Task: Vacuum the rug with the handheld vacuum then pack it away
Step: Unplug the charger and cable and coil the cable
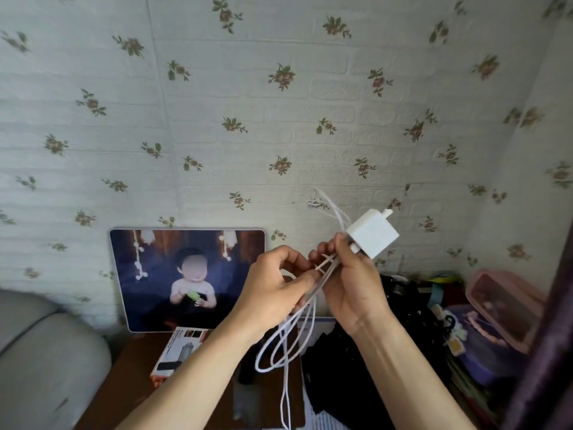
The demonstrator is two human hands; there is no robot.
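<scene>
Fingers [335, 247] of both hands are seen curled round a white charging cable [319, 285], held up in front of a flower-patterned wall [279, 119]. The strands are pinched between thumb and forefinger by the left hand [276, 290]. The gathered bundle is gripped by the right hand [350, 283], with a white charger plug [373, 235] propped above its fingertips, prongs pointed up and to the right. Long loops of the cable are left hanging below the hands, over a brown tabletop [130, 377]. A printed box [176, 352] bearing a picture of a handheld appliance is laid flat on that tabletop, near its left side and partly hidden behind the left forearm; the vacuum itself cannot be made out with certainty. A rounded picture panel [186, 280] is leaned against the wall behind the box. Black fabric [341, 383] is piled to the right of the hanging loops, a pink lidded container [502, 305] is seen further right, and a grey cushion [40, 352] is shown at the left edge.
</scene>
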